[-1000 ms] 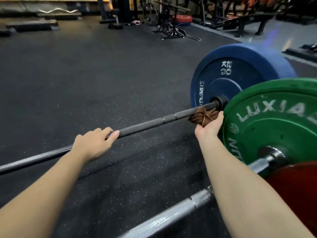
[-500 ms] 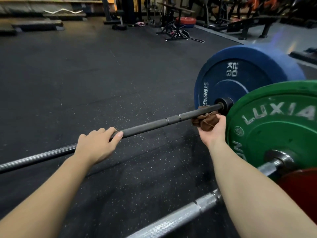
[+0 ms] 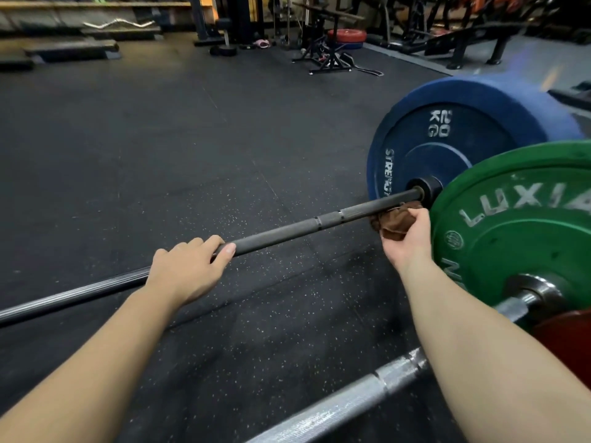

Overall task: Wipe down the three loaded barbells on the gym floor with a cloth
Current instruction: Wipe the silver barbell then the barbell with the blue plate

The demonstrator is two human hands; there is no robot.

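**As the cloth slips below the bar, this end looks finished**

Where the brown cloth (image 3: 391, 223) sat wrapped over the dark bar (image 3: 287, 231) a second ago, it now bunches at the bar's underside beside the blue plate (image 3: 447, 145), pinched in the curled fingers of the right hand (image 3: 407, 241). The left hand (image 3: 185, 270) stays curled over the shaft. Likely this end is wiped; the silver bar (image 3: 351, 401) nearer the camera may still be waiting

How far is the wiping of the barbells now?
Done: no bar shows clear signs of wiping. In hand: the right hand holds the brown cloth at the dark bar beside the blue plate; the left hand grips that bar. Left: the silver bar by the green plate is untouched; the red plate shows no bar.
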